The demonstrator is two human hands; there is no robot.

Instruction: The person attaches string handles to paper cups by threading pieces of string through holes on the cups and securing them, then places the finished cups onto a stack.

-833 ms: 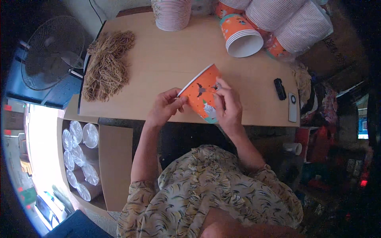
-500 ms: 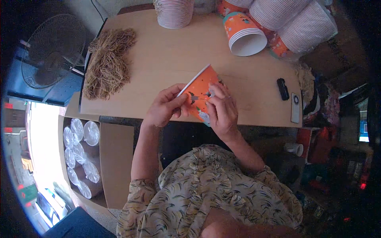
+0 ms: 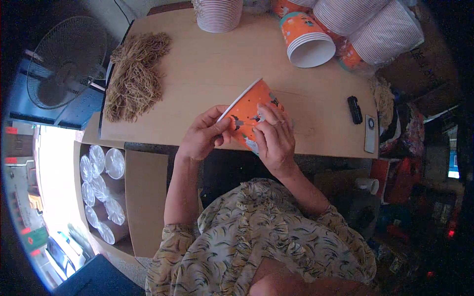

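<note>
An orange paper bucket with a white rolled rim and dark and pale printed figures is tilted above the table's near edge. My left hand grips it at the lower end of the rim, thumb on the outer wall and fingers curled behind. Against the printed wall rest the bent fingers of my right hand, closed about the bucket's lower right side. Whether something small sits between those fingertips is hidden. The inside of the bucket faces away from view.
On the brown table lie a bundle of tan cords, nested orange buckets, a stack of white-rimmed buckets, wrapped stacks and a black object. Left stand a carton of plastic-wrapped stacks and a fan.
The bucket has turned slightly in my hands, and its lower end sits a little higher. My right fingers have shifted slightly on its wall. The grip of my left hand stays much the same.
</note>
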